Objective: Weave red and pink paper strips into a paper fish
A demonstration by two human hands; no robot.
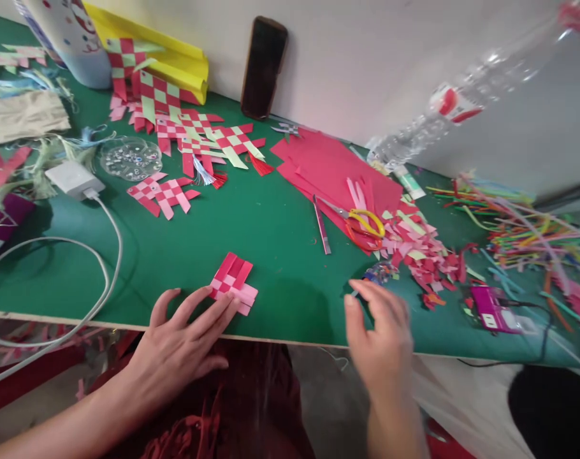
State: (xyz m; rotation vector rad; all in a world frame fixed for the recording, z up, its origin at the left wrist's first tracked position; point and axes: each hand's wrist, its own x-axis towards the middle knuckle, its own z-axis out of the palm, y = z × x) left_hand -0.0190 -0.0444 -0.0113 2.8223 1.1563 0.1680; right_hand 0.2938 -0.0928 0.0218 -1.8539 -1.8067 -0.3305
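My left hand lies open near the table's front edge. Its fingertips rest on a small woven paper piece in red and pink, with loose strip ends at its top and right. My right hand is raised over the front edge, slightly blurred. Its thumb and index fingertip come close together around a tiny pale bit that I cannot make out. Just beyond these fingers sits a small shiny bluish bundle. Farther back lie scissors with yellow and red handles and a slim pink pen-like tool.
Woven paper fish and a bead dish are at left, beside a white charger with its cable. Red paper sheets, paper scraps and a plastic bottle occupy the right. A phone leans on the wall.
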